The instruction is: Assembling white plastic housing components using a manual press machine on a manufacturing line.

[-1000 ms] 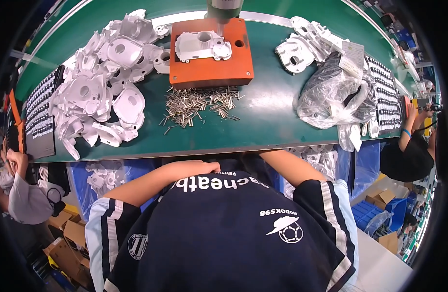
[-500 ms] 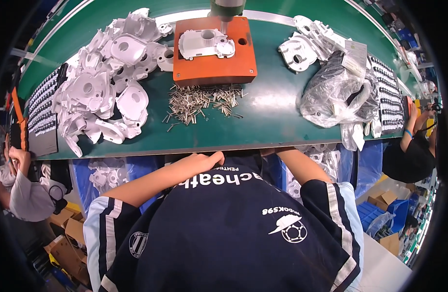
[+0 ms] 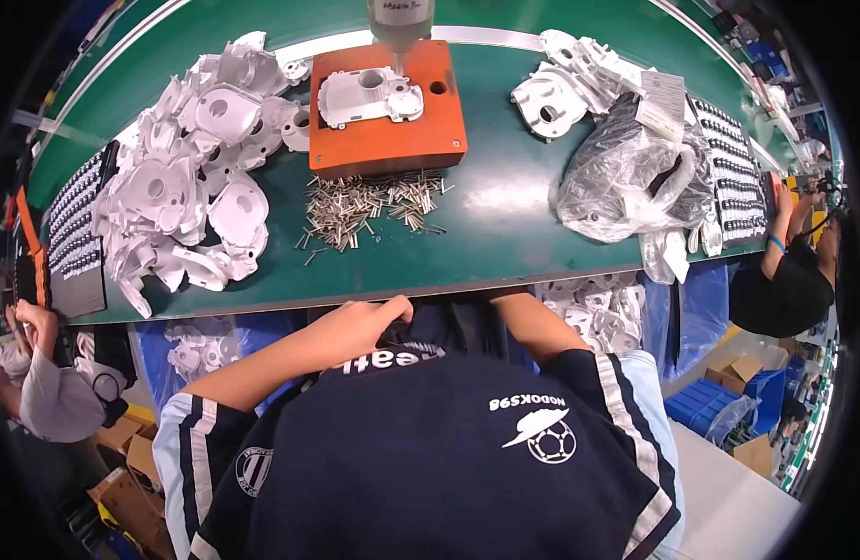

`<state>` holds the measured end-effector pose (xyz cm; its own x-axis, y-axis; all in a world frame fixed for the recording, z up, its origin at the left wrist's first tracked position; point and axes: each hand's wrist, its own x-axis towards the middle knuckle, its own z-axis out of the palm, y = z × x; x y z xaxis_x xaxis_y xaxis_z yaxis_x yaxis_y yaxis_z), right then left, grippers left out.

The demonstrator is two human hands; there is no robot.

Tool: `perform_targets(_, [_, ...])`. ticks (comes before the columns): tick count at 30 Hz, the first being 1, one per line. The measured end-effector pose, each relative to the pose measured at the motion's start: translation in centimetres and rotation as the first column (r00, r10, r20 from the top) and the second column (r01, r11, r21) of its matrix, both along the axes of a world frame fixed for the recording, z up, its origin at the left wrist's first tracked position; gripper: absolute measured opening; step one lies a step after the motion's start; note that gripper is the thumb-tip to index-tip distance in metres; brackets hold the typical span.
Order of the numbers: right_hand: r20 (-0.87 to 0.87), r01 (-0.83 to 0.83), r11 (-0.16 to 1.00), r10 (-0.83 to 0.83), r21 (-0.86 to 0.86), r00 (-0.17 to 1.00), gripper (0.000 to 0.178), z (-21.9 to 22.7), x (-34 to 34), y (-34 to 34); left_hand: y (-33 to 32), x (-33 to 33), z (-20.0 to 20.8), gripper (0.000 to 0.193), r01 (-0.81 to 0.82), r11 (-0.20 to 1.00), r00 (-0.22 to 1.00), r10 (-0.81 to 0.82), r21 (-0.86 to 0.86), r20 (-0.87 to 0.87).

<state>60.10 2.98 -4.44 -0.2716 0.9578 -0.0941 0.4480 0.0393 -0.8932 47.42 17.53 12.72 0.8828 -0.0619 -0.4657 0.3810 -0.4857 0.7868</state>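
My left hand (image 3: 378, 315) is at the front of my dark shirt (image 3: 430, 420), just below the table's near edge. Its fingers are curled in beside bunched cloth, and what they hold, if anything, is hidden. My right forearm (image 3: 532, 325) runs under the table edge, which hides the right hand. Beyond the hands, an orange block fixture (image 3: 388, 154) carries a white plastic housing (image 3: 346, 98). Over it hangs the tip of a powered driver (image 3: 400, 37). A heap of small metal pins (image 3: 364, 210) lies against the near side of the fixture.
White plastic housings (image 3: 159, 187) are piled at the left, and a smaller group (image 3: 551, 103) lies at the right. Clear plastic bags (image 3: 616, 187) sit beside a tray of small black-and-white parts (image 3: 733, 177). A similar tray (image 3: 75, 215) lies far left. Co-workers are at both sides.
The view has shifted, so the table's contents appear farther left and slightly lower. My shirt front is more bunched at the left hand. My right hand has slipped out of sight under the table edge.
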Motion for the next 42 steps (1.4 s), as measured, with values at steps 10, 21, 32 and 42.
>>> perform_targets(10, [-0.018,-0.087,0.995,0.088,0.056,0.996,0.044,-0.7,-2.4,0.2,0.1,-1.5,-2.0,0.044,-0.077,0.984,0.996,0.085,-0.163,0.037])
perform_targets(21, [-0.005,-0.131,0.986,0.132,0.106,0.991,0.044,-1.5,-1.9,-0.7,-0.1,-1.9,-2.1,0.043,-0.137,0.974,0.988,0.147,-0.182,0.038])
perform_targets(32, [0.079,-0.111,0.981,0.1,0.158,0.992,0.045,-1.4,2.8,-0.6,-1.2,-6.8,-13.1,0.037,0.015,0.972,0.978,0.035,-0.234,0.205])
perform_targets(42, [0.141,-0.081,0.819,0.194,-0.568,0.971,0.034,17.5,15.0,-5.6,7.5,-18.1,-9.5,0.04,0.185,0.722,0.799,0.284,0.667,-0.53])
